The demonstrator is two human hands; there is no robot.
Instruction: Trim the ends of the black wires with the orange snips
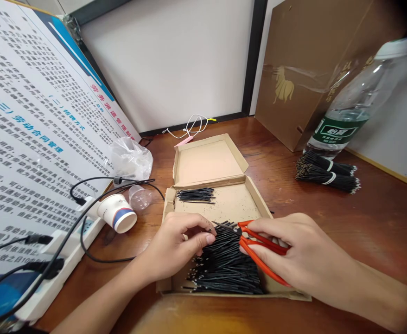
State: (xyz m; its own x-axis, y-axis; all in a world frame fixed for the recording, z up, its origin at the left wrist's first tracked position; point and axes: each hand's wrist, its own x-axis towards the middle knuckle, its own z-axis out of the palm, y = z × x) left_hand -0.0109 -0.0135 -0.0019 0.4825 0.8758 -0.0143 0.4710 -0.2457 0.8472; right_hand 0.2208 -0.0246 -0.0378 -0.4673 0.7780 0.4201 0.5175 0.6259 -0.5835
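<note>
My right hand grips a pair of scissors with red handles. Their dark blades point left and stand slightly apart, close to the fingertips of my left hand. Thumb and forefinger of that left hand are pinched together, with a small wire end showing at the tips; most of this wire is hidden. Below both hands, a loose heap of short black wires with pale ends fills the near part of an open cardboard box. A neater row of black wires lies at the box's far left.
Two tied wire bundles lie right, before a water bottle and a brown carton. At left are a paper cup, a clear plastic cup, a plastic bag, black cables and a power strip.
</note>
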